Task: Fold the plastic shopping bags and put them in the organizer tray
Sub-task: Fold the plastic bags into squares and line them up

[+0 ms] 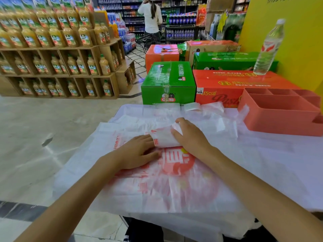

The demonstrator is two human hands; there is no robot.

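A folded white plastic bag with red print [165,137] lies on top of a pile of flat white bags [174,180] spread over the table. My left hand [138,151] rests flat on the pile, its fingertips tucked against the folded bag's left end. My right hand [189,135] curls over the folded bag's right end and holds it down. The salmon-pink organizer tray [281,112] stands at the table's right rear, its compartments showing nothing inside. More clear and white bags [201,110] lie behind my hands.
Green and orange cartons [168,81] stand behind the table, with a water bottle [270,48] on one. Shelves of juice bottles [57,49] fill the left. A person [151,14] stands far back in the aisle. The table's left edge drops to tiled floor.
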